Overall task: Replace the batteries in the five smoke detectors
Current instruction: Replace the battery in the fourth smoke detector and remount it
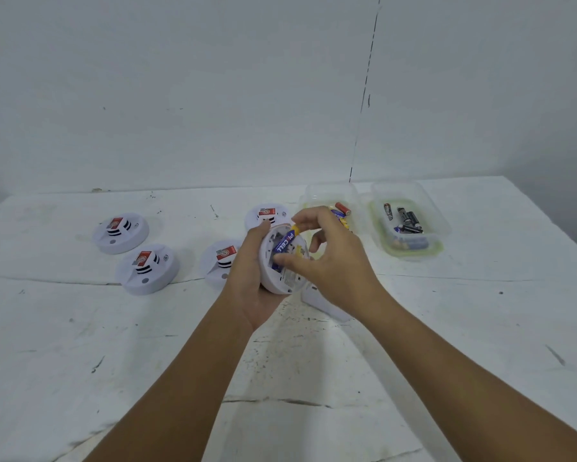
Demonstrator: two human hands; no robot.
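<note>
Blue and yellow, the battery (286, 242) lies slantwise across the open back of the smoke detector (282, 261) that the left hand (252, 278) cups from below, fingers curled round its white rim, lifted above the worktop (313, 361). The right hand (333, 261) pinches the battery from both ends, thumb at the lower end and forefinger on the upper yellow tip.

To seat it well, I judge the lower end should go against its contact first, then the upper end be pressed down until the cell lies flat in the bay; polarity marks in the bay should be checked, though they are too small to read here. The left hand should keep the detector steady and tilted toward the eye.

On the battery the white letters read roughly "P..CELL", perhaps PKCELL; a finger and the blur hide part. Four more detectors rest face up on the worktop to the left of and behind the held one, each bearing a red label (116, 223) whose print cannot be read. Right of the held detector stand two clear tubs: the nearer tub (330, 195) holds a few bright batteries, the farther tub (410, 251) dark ones. A white cover (323, 303) lies just under the right wrist.
</note>
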